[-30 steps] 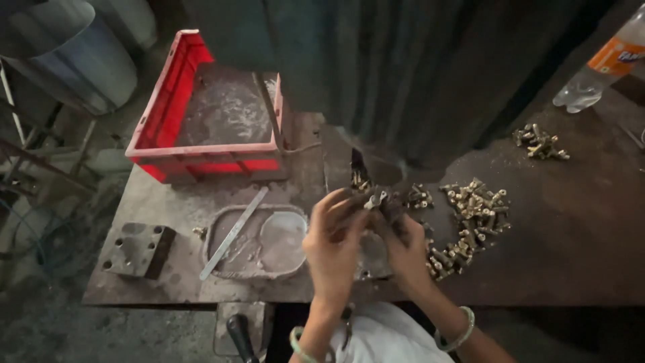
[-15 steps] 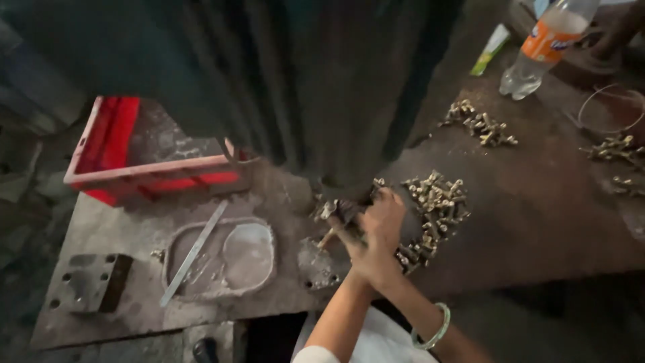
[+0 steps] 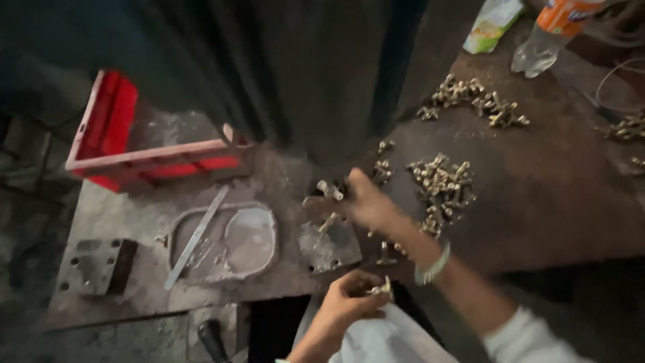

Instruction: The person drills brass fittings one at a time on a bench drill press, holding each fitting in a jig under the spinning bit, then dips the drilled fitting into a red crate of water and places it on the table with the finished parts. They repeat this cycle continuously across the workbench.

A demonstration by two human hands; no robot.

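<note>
Brass fitting [image 3: 329, 191] pinched at the right hand's [image 3: 366, 202] fingertips, over the worn metal bench [image 3: 537, 195].

Fingers close narrowly on it (the frame is blurred) just left of a heap of brass fittings [image 3: 443, 185]. The left hand [image 3: 349, 302], lower and nearer the body, curls round another small brass piece [image 3: 383, 290]. A red crate [image 3: 141, 158] stands well apart.

Crate [image 3: 151, 158] left; fittings pile [image 3: 443, 185] right
</note>
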